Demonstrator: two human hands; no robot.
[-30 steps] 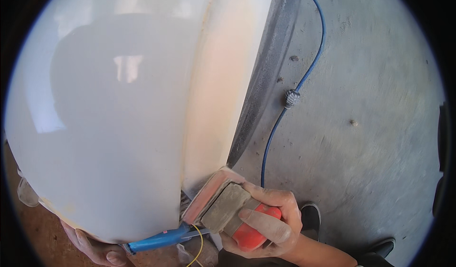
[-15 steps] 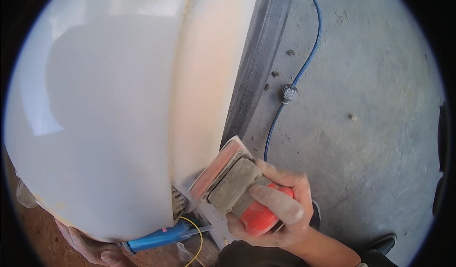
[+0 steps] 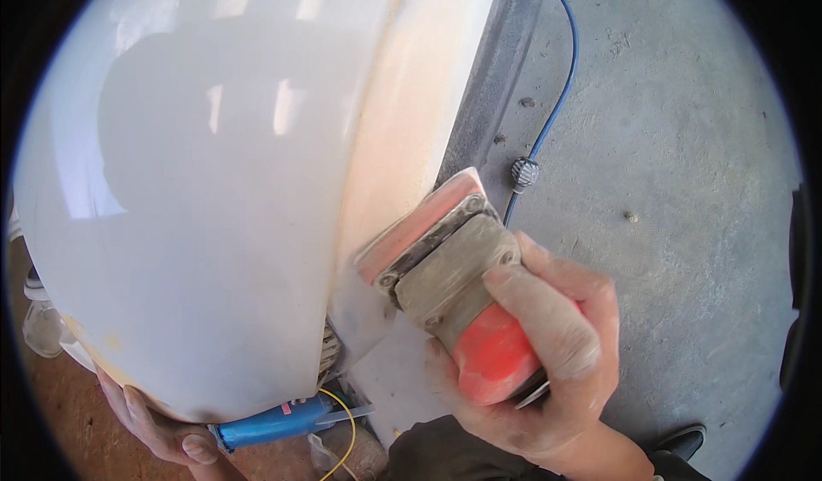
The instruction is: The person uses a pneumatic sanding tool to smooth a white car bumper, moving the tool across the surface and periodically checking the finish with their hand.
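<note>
From my seat far away, I look down through the head camera at a big, shiny white panel (image 3: 240, 267) with a round shape. A pale peach strip (image 3: 402, 96) runs down its right side, and a dark gray strip (image 3: 492, 79) sits just past that.

My right hand (image 3: 556, 344) is wrapped around a hand sander (image 3: 454, 267). The thumb lies on top, close to where the red handle meets the gray body. The sander is tilted, and its flat pink pad points up and left, at the low end of the peach strip. I cannot tell if the pad touches it.

My left hand (image 3: 163, 434) is at the bottom left, up against the low edge of the white panel. Some of it is hidden, so I cannot tell how tight it holds. Just beside it is a blue tube (image 3: 270, 427), with a thin yellow cord (image 3: 352, 434) looping near its right end.

On the gray floor (image 3: 693, 190) to the right, a blue hose (image 3: 573, 53) bends down past a bumpy round joint (image 3: 525, 173). A dark shoe (image 3: 687, 443) shows low on the right.
</note>
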